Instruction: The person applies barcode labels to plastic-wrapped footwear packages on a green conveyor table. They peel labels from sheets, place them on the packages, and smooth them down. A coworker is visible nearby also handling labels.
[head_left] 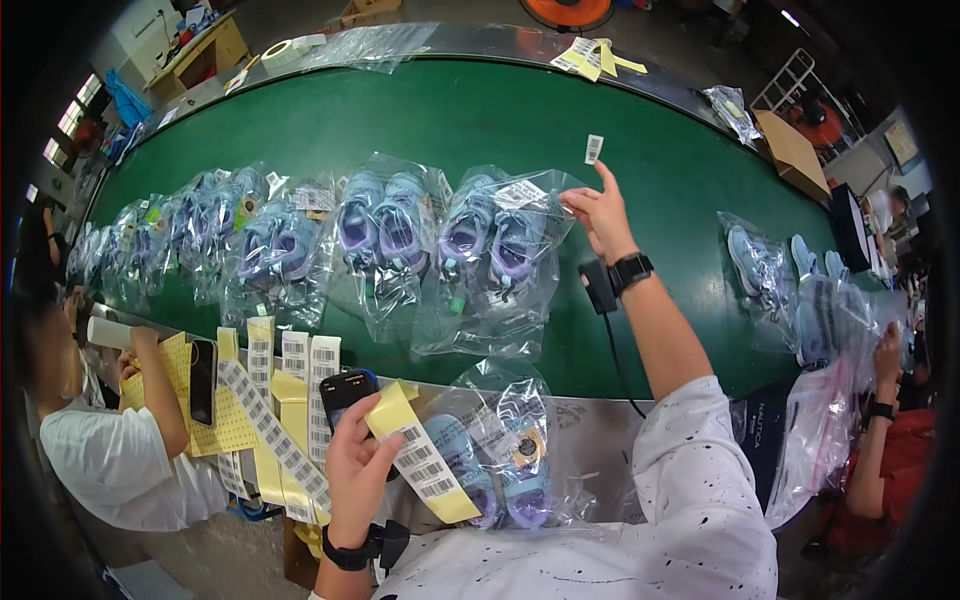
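My left hand (360,465) is closed on a strip of white barcode labels (424,462) with yellow backing. A phone (343,392) lies just beyond that hand. My right hand (603,213) reaches over the green table, index finger raised, with a single small barcode label (594,149) at its tip. Its thumb and other fingers pinch the corner of a clear plastic bag (548,200) holding a pair of light blue and purple shoes (463,238). Close to my body lies another bagged pair of shoes (527,490), partly behind the label strip.
Several bagged shoe pairs (290,245) line the green table (650,330) to the left. More label strips (291,350) hang over its near edge beside a second phone (202,380). Co-workers sit left and right. Bagged shoes (755,265) and a cardboard box (790,155) are at right.
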